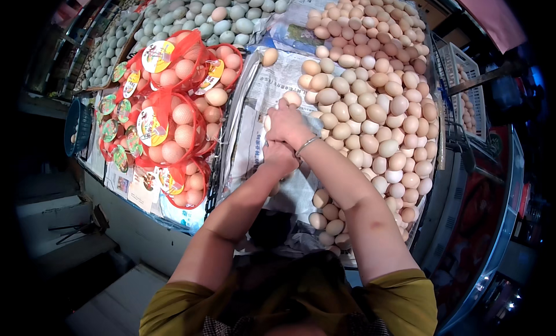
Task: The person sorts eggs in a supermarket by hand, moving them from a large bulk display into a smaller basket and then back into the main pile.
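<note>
My right hand (287, 124), with a bangle at the wrist, reaches over the newspaper (278, 69) on the stall. Its fingers are curled on a pale egg (267, 123) that shows at their left side. Another egg (292, 98) lies against or just beyond its knuckles. Just below, my left hand (280, 157) is bent inward and touches or nearly touches the right one; its fingers and whatever they hold are hidden. Part of an egg (274, 189) shows beside my left forearm. To the right spreads a large heap of loose brown and cream eggs (369, 119).
Red net bags of eggs (182, 119) with labels are piled at left. Bluish-green eggs (195, 19) fill the far left. One brown egg (269, 57) sits alone at the paper's far end. A blue basket (78, 127) stands far left, a white crate (471, 84) right.
</note>
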Available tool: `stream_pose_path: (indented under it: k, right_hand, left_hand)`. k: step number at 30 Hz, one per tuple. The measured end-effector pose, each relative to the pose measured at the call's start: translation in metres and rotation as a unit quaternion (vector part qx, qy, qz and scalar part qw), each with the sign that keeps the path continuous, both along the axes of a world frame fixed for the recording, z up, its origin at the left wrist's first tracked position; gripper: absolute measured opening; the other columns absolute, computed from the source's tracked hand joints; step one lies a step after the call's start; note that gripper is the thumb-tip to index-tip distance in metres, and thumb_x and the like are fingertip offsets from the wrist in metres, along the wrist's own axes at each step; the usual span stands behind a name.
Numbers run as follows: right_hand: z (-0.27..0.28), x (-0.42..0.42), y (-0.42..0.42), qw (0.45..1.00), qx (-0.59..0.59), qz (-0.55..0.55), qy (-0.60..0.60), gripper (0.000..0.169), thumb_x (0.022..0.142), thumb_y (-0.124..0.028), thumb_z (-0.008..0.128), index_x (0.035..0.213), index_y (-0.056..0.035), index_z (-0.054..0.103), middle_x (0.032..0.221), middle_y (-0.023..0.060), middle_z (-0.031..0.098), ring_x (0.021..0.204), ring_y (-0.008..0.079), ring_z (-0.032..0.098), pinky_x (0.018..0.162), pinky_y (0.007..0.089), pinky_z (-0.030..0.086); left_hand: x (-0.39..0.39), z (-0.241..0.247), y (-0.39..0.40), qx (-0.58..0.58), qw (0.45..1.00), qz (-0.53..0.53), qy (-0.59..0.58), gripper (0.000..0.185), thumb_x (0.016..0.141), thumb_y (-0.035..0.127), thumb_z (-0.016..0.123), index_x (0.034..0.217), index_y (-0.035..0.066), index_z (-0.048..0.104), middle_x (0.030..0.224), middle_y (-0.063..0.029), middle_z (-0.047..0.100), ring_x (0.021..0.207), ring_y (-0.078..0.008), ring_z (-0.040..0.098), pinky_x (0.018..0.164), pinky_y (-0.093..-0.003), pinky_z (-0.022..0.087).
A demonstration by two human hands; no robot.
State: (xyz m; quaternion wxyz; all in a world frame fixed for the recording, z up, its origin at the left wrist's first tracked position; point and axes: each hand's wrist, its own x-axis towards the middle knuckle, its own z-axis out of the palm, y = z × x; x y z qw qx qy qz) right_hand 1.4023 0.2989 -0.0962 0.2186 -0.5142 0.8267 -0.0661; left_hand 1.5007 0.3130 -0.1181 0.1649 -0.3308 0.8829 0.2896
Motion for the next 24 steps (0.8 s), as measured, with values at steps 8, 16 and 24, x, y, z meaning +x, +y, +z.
stream_pose_path:
  k: [8,16,24]
  right_hand:
    - [0.029,-0.005,0.049,0.974,-0.198,-0.092,-0.058,0.054,0.061,-0.026,0.073,0.111,-0.0082,0.06,0.121,0.0222,0.045,0.108,0.0421,0.049,0.09,0.0458,0.047]
    - [0.104,-0.076,0.225,0.908,-0.169,-0.361,0.125,0.057,0.065,-0.028,0.072,0.112,-0.0014,0.056,0.121,0.0274,0.043,0.108,0.0441,0.048,0.093,0.0475,0.044]
    - [0.076,-0.095,0.261,0.859,-0.144,-0.45,0.196,0.06,0.069,-0.032,0.072,0.115,0.0009,0.052,0.125,0.0321,0.039,0.112,0.0496,0.043,0.098,0.0509,0.039]
  left_hand:
    - [0.036,-0.013,-0.022,0.17,0.955,-0.025,0.243,0.044,0.076,0.021,0.072,0.112,-0.002,0.061,0.112,-0.0197,0.059,0.101,-0.0359,0.057,0.087,-0.0389,0.047]
    - [0.064,-0.018,-0.02,0.059,0.971,0.021,0.232,0.043,0.078,0.024,0.072,0.109,-0.004,0.062,0.097,-0.0165,0.059,0.078,-0.0254,0.057,0.072,-0.0349,0.048]
    - [0.049,0.001,-0.015,0.086,0.985,0.06,0.138,0.051,0.075,0.034,0.068,0.109,-0.003,0.064,0.104,-0.0212,0.061,0.105,-0.0359,0.055,0.093,-0.0405,0.043]
